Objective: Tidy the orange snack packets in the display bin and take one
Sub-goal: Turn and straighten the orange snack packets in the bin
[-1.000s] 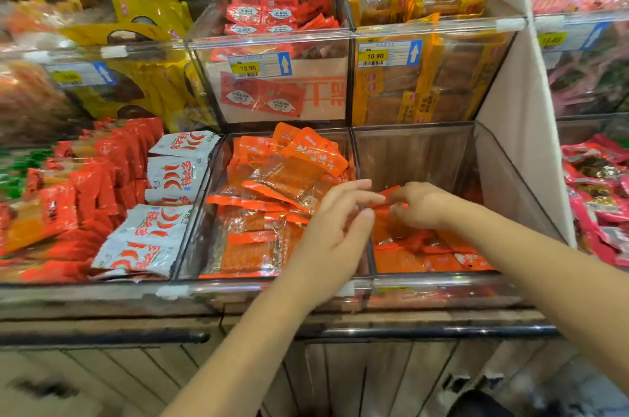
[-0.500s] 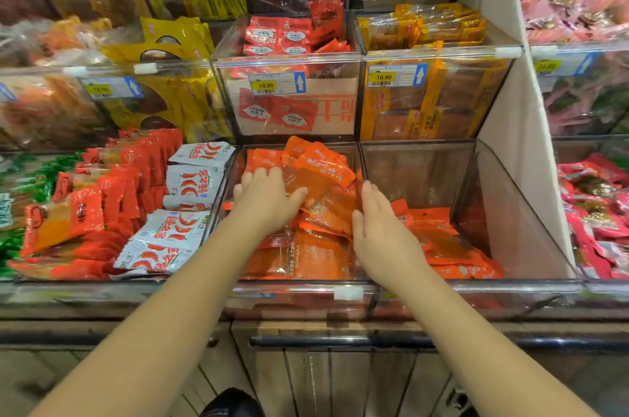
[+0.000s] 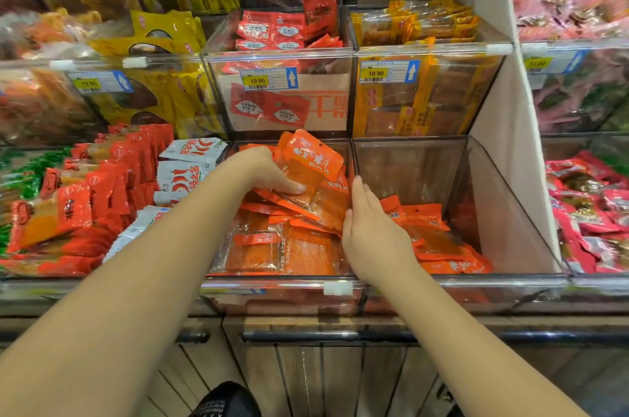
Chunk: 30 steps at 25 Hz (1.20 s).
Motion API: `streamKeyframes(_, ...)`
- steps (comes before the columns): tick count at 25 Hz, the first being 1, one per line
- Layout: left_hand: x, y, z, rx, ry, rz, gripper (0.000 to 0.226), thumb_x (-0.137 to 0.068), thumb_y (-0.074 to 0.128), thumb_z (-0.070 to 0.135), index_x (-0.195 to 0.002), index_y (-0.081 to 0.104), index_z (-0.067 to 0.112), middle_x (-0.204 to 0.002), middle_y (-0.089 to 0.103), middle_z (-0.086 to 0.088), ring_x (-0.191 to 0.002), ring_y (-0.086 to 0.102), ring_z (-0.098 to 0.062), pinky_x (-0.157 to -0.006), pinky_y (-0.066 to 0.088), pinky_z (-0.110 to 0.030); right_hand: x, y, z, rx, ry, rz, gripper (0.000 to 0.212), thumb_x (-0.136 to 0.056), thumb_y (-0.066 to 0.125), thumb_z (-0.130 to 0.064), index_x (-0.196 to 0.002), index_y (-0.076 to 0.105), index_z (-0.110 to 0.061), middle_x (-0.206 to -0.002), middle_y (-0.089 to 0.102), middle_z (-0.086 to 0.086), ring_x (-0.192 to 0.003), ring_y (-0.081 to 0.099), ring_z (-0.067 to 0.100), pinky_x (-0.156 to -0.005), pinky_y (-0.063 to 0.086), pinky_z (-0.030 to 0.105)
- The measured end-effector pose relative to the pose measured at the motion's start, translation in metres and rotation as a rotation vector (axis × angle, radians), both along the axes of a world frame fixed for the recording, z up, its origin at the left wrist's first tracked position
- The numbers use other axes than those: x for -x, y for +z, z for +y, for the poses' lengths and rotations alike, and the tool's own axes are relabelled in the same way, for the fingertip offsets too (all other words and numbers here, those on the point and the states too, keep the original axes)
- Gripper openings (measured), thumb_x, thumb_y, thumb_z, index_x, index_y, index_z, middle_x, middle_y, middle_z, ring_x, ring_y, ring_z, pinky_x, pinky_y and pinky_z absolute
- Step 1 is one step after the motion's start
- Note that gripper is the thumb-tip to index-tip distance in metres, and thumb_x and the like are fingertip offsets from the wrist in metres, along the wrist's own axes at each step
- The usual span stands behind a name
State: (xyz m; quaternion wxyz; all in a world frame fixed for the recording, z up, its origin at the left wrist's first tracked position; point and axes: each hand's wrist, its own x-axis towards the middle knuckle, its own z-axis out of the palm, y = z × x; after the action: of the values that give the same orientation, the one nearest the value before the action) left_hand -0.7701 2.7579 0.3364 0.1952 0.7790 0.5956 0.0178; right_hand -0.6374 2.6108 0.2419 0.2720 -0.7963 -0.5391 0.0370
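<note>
Head view: left grip [image 3: 270,174] clasps the tilted orange packets [image 3: 311,157]; right grip [image 3: 371,232], fingers straight, flanks their right edge.

Shop: price tags [image 3: 269,78] on clear snack bins [image 3: 422,280].

A white divider panel [image 3: 507,103] stands upright above wood-plank cabinet fronts [image 3: 340,382] (a dark rail [image 3: 340,336] runs across them).

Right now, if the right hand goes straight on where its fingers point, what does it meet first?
Probably the bin's clear back wall; the right hand points along the divider, beside the orange packets. Depth is unclear.
</note>
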Motion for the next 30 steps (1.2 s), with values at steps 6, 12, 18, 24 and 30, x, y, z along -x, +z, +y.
streamKeyframes(6,0.014,-0.009,-0.011,-0.166,-0.054,-0.316,0.033,-0.093,0.069,0.040,-0.109,0.054,0.015,-0.106,0.064,-0.005,-0.089,0.059,-0.020,-0.076,0.044,-0.036,-0.006,-0.005,0.000,-0.054,0.039,0.056,0.060,-0.110,0.023,-0.046,-0.163,0.006,-0.025,-0.167,0.026,0.001,-0.142,0.045,0.022,-0.106,0.047,0.041)
streamKeyframes(12,0.023,-0.043,-0.066,0.020,-0.053,-1.260,0.036,-0.092,0.074,0.024,-0.124,0.057,0.023,-0.115,0.075,0.004,-0.105,0.072,-0.015,-0.093,0.058,-0.038,-0.013,0.012,-0.014,-0.504,0.162,0.471,0.062,-0.099,0.049,-0.057,-0.153,0.041,-0.027,-0.136,0.059,-0.014,-0.124,0.055,-0.001,-0.105,0.045,0.024)
streamKeyframes(18,0.014,-0.065,-0.092,0.092,-0.218,-1.230,0.020,-0.096,0.065,0.016,-0.115,0.061,0.019,-0.105,0.077,0.005,-0.098,0.073,-0.008,-0.077,0.058,-0.021,-0.024,0.003,-0.014,-0.538,0.272,0.712,0.022,-0.098,0.066,-0.031,-0.119,0.068,-0.027,-0.104,0.074,-0.004,-0.101,0.070,0.017,-0.089,0.060,0.045)
streamKeyframes(24,0.017,-0.081,-0.089,0.009,-0.225,-1.226,0.015,-0.096,0.063,0.024,-0.111,0.063,0.027,-0.099,0.076,0.011,-0.090,0.070,0.000,-0.076,0.054,-0.018,-0.026,-0.001,-0.019,-0.494,0.290,0.741,0.019,-0.099,0.064,-0.031,-0.117,0.069,-0.029,-0.101,0.075,-0.003,-0.097,0.070,0.014,-0.084,0.061,0.034)
streamKeyframes(30,0.019,-0.085,-0.087,0.072,-0.225,-1.290,0.027,-0.085,0.066,0.034,-0.109,0.065,0.023,-0.102,0.078,0.002,-0.091,0.073,-0.009,-0.072,0.055,-0.022,-0.025,0.002,-0.023,-0.480,0.294,0.776,0.024,-0.094,0.065,-0.040,-0.114,0.070,-0.030,-0.105,0.074,-0.004,-0.100,0.070,0.014,-0.088,0.061,0.037)
